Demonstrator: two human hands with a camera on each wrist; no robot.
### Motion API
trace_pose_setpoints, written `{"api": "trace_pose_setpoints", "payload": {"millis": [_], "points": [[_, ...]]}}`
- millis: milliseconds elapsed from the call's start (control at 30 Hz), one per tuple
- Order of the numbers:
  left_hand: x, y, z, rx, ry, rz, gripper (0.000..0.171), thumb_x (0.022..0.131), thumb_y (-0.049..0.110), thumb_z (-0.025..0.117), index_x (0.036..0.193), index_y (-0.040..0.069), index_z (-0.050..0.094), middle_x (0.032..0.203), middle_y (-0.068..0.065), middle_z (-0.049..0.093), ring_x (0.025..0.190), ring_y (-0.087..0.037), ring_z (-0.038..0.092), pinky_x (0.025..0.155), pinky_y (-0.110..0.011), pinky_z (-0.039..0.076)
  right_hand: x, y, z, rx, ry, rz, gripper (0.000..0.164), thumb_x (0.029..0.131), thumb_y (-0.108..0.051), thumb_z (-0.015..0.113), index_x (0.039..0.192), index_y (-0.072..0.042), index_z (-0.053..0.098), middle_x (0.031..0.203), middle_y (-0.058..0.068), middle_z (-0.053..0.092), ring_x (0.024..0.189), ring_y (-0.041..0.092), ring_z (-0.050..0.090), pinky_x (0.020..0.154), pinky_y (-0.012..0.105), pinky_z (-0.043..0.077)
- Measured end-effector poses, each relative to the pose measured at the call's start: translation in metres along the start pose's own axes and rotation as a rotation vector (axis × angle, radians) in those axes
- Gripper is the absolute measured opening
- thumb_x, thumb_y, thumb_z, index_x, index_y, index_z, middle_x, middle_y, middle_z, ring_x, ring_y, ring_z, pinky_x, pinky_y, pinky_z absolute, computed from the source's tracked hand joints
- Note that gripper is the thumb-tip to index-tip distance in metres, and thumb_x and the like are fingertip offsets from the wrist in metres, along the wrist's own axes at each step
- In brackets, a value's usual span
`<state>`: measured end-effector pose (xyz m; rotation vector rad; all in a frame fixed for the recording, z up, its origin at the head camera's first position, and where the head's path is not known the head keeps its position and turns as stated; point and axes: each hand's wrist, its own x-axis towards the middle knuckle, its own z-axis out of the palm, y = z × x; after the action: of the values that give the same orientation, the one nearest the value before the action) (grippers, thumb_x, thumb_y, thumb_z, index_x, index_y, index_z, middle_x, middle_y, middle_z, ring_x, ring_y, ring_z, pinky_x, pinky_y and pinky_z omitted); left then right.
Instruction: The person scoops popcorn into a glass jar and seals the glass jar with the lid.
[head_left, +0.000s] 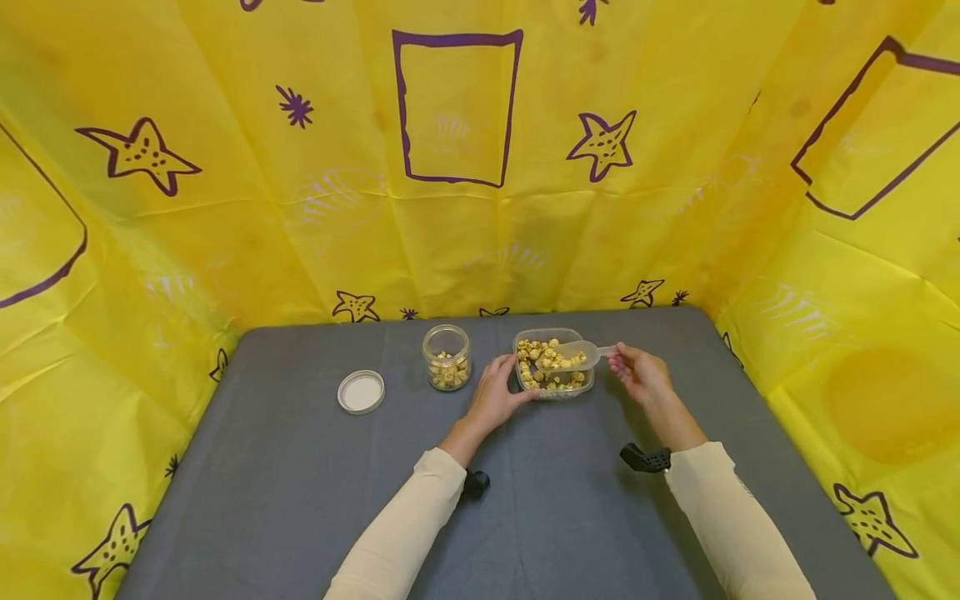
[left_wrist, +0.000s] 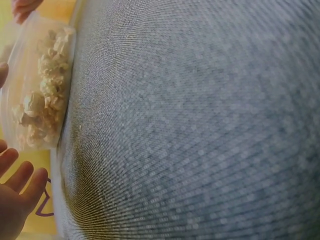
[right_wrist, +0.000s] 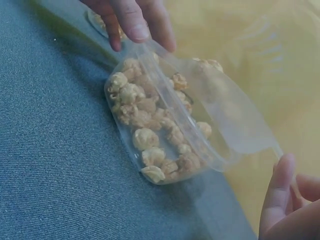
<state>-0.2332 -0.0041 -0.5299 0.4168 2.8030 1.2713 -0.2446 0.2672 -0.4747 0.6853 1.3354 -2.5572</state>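
Note:
In the head view my right hand (head_left: 641, 375) pinches the handle of a translucent plastic scoop (head_left: 588, 357). Popcorn shows in the scoop, which is held over a clear plastic container (head_left: 590, 390) with more popcorn (head_left: 532, 350) in it. At the container's left side rests my left hand (head_left: 495, 396), its thumb at the front rim and its fingers fairly straight. The right wrist view shows the left thumb (right_wrist: 137, 30) at the rim. To the left of that hand stands an open glass jar (head_left: 447, 343) with some popcorn in its lower part.
A round lid (head_left: 362, 392) lies left of the jar on the grey cloth-covered table (head_left: 300, 500). Yellow patterned curtains (head_left: 337, 250) enclose the table at the back and sides. Dark wrist devices (head_left: 645, 458) are worn on both arms.

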Motion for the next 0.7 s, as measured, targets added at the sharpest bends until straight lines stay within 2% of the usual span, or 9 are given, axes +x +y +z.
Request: {"api": "trace_pose_setpoints", "payload": {"millis": [500, 700], "points": [[-0.0012, -0.0026, -0.0007, -0.005, 0.017, 0.025, 0.079, 0.085, 0.044, 0.073, 0.148, 0.009, 0.041, 0.148, -0.013, 0.043, 0.136, -0.034, 0.041, 0.109, -0.050, 0.038, -0.0059, -0.0007, 0.0015, -0.001, -0.015, -0.033, 0.033, 0.100, -0.009, 0.052, 0.073, -0.005, 0.070, 0.064, 0.004, 0.070, 0.055, 0.011, 0.064, 0.058, 0.020, 0.055], [-0.0017, -0.0024, -0.0020, -0.037, 0.033, 0.027, 0.073, 0.086, 0.037, 0.074, 0.146, 0.009, 0.045, 0.147, -0.013, 0.045, 0.135, -0.034, 0.043, 0.107, -0.052, 0.040, -0.0062, -0.0022, 0.0029, 0.006, -0.020, -0.037, 0.032, 0.099, -0.009, 0.052, 0.073, -0.005, 0.070, 0.063, 0.004, 0.070, 0.055, 0.011, 0.064, 0.058, 0.020, 0.055]]}}
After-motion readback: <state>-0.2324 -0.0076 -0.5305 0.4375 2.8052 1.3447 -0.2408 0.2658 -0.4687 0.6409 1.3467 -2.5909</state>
